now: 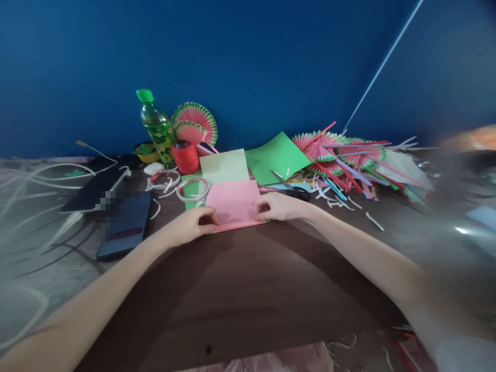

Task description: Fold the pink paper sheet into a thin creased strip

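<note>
Both hands, left hand [196, 223] and right hand [278, 206], are pinching the pink paper [234, 203] in a tight grip on the tabletop [248, 289], so pressing evenly is probably keeping the fold straight.

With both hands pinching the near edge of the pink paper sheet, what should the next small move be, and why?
Probably press and crease a narrow fold along the near edge. The left hand and right hand each pinch a near corner of the pink paper sheet, which lies flat on the dark wooden table. Pleated pink-and-green paper fans behind suggest repeated narrow folds.
</note>
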`<state>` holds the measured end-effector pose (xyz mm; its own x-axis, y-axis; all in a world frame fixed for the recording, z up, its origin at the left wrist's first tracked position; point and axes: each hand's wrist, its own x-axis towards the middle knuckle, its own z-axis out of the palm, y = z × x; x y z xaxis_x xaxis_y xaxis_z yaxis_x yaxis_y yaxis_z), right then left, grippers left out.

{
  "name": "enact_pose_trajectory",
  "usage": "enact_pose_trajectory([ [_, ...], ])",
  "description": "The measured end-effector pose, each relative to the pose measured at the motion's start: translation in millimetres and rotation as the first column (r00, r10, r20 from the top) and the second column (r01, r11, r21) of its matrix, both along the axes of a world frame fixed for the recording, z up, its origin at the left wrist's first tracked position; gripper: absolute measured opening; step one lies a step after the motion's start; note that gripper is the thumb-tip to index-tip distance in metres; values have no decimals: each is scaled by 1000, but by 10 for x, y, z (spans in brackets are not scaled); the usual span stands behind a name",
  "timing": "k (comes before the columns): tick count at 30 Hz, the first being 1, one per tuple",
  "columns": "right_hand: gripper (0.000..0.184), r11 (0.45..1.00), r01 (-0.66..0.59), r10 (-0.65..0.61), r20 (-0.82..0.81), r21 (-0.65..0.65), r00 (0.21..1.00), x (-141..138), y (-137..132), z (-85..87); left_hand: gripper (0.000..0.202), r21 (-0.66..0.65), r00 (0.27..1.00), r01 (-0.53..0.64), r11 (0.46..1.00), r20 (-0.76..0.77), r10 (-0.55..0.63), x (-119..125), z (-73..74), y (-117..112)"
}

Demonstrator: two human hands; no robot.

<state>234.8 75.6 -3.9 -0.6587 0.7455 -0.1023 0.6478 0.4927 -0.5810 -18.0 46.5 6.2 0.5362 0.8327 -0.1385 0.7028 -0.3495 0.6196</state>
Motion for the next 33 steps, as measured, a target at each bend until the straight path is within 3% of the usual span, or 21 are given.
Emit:
enact_pose_trajectory([
  [26, 6, 999, -4, 3, 30, 34, 1000, -25, -42, 40, 20, 9, 999, 27, 1000, -19, -27, 11, 18, -29],
  [33, 7, 992, -64, 56, 78, 106, 995, -39, -53, 37, 26, 48, 994, 109, 993, -7, -109, -12, -19, -41],
])
